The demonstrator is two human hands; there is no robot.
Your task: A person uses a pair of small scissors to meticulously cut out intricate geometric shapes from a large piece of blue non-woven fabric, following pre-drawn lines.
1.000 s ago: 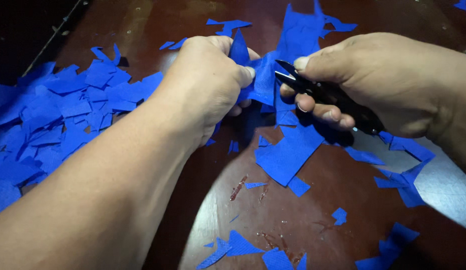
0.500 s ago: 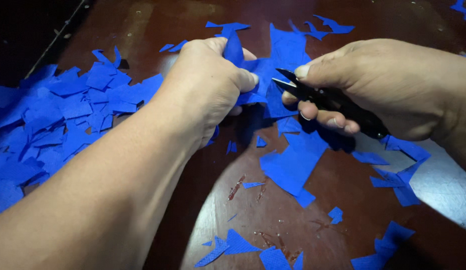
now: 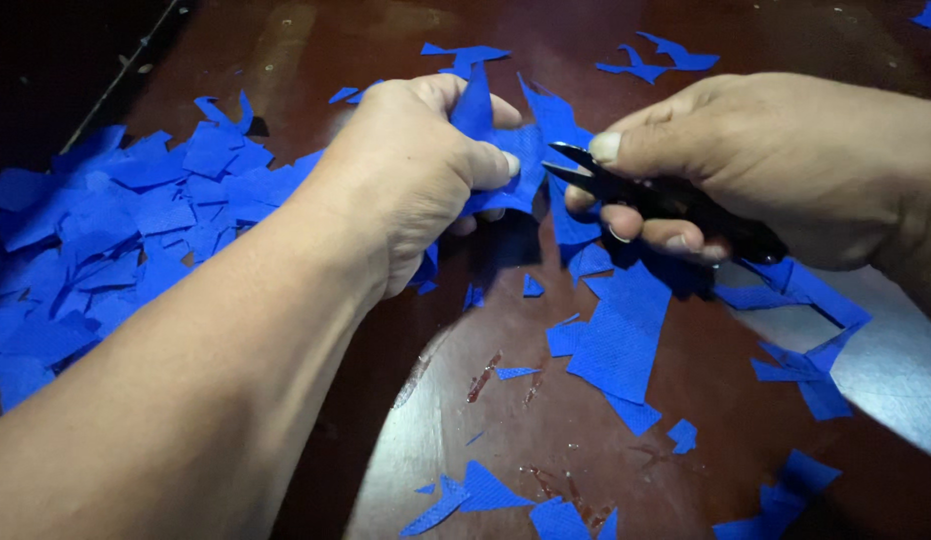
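The left hand (image 3: 416,170) is curled closed around a piece of blue fabric (image 3: 521,160), pinching it between thumb and fingers so that one pointed corner sticks up above the knuckles and the rest spreads out to the right of the thumb. The right hand (image 3: 776,165) grips a pair of small black snips (image 3: 656,200), fingers wrapped tight about the handle and the thumb pressed along the top. The blades point left, slightly parted, and their tips meet the edge of the held fabric just beside the left thumb (whether the blades are actually biting into the cloth cannot be told). Both hands hover over a dark reddish-brown table (image 3: 466,400), whose polished top shows a few pale scuffs near the middle.

To the left of the left forearm lies a thick heap of blue scraps (image 3: 116,250), overlapping one another. Below the snips a larger cut piece (image 3: 621,345) lies flat on the wood, with smaller offcuts (image 3: 586,260) scattered around it. More scraps (image 3: 506,495) sit near the bottom edge, and a few curved slivers (image 3: 656,55) lie at the far side of the table. A pale grey sheet (image 3: 886,370) lies under the right wrist, partly covered by blue strips.
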